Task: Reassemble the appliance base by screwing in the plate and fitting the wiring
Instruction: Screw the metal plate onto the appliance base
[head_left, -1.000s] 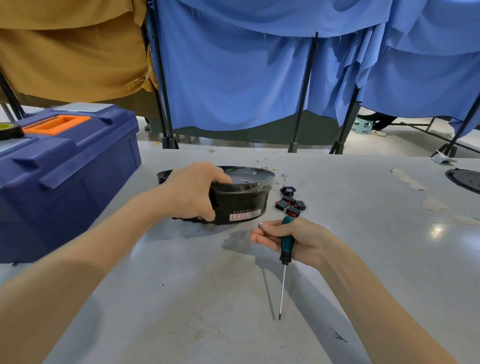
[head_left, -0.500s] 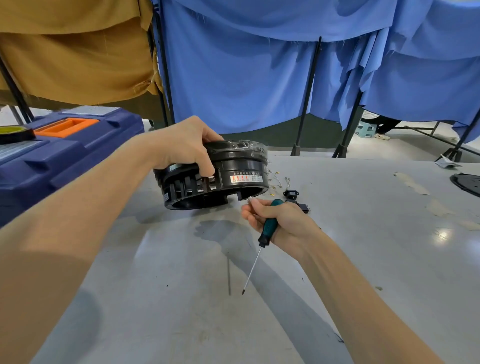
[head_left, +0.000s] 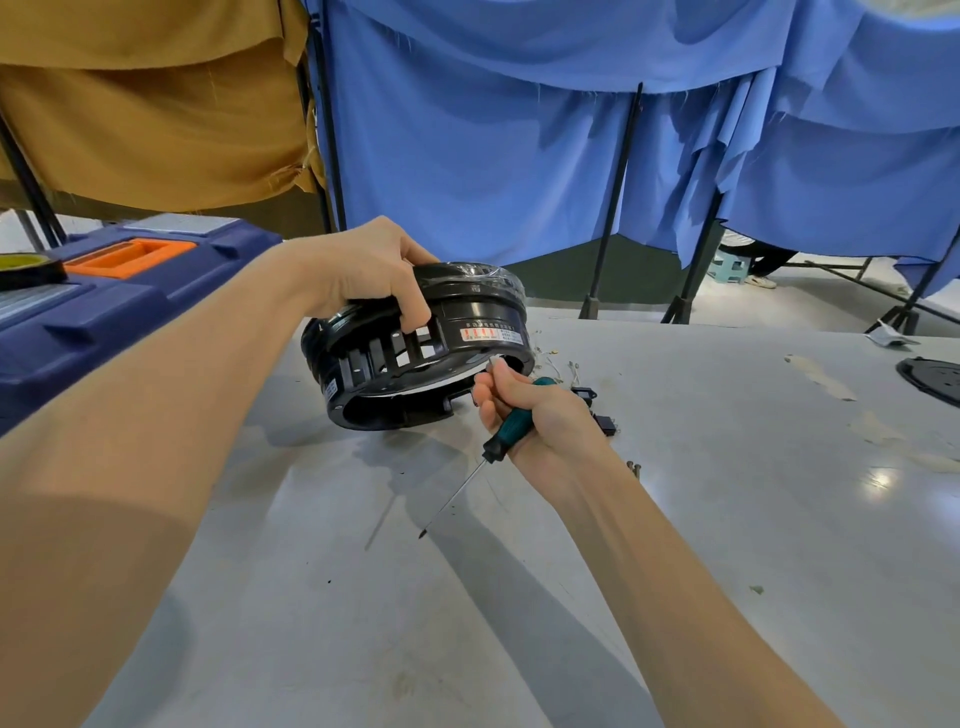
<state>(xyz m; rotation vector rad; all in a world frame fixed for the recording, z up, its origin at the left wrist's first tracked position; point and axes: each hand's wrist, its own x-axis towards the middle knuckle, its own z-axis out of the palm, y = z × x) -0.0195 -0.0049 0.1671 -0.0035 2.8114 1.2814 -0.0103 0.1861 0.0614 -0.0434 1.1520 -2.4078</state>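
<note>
A grey table (head_left: 675, 545) fills the lower view, scuffed and shiny in patches. Behind it, from eleven to two o'clock, blue curtains (head_left: 493, 156) hang on black poles, with a mustard cloth (head_left: 156, 114) at ten o'clock. A blue toolbox (head_left: 104, 312) with an orange handle sits on the table's edge at nine o'clock. A flat black disc (head_left: 935, 379) lies at three o'clock, cut off by the frame.

The left hand (head_left: 374, 270) grips the black appliance base (head_left: 415, 358), fingers curled over its top rim and the thumb pressed on its slotted side. The base is held clear of the table just above centre, tilted so that its open underside faces six o'clock.

The right hand (head_left: 530, 410) is clenched round a screwdriver (head_left: 511, 431) with a teal handle, the shaft pointing to seven o'clock and the tip off the table. Its fingertips reach the base's lower rim; whether they pinch anything there cannot be told.

Both forearms are bare, the left coming in from eight o'clock and the right from five o'clock. Small black connectors (head_left: 605, 423) and thin wires (head_left: 550, 358) lie on the table just behind the right hand.
</note>
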